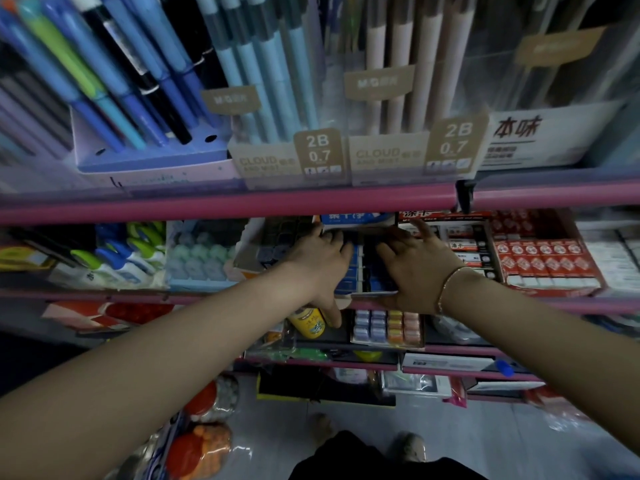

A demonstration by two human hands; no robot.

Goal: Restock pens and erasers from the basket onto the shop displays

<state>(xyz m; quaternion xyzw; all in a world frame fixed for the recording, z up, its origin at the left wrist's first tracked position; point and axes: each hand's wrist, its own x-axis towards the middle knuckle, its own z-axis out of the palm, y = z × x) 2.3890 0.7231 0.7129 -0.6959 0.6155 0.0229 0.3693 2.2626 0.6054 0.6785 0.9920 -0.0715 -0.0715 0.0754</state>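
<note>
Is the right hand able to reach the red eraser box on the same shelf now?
Probably yes. The right hand rests on the blue box, and the red eraser box lies open just further right, with nothing covering it.

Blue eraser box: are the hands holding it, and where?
Not clearly gripped. The left hand lies on the blue eraser box at its left, right hand at its right, fingers spread over the top.

We see matt tan cardboard pencil boxes [266, 162], a glossy pink shelf rail [242, 204], smooth blue plastic pens [104, 88] and a thin gold metal bracelet [446, 285], faintly shiny.
</note>
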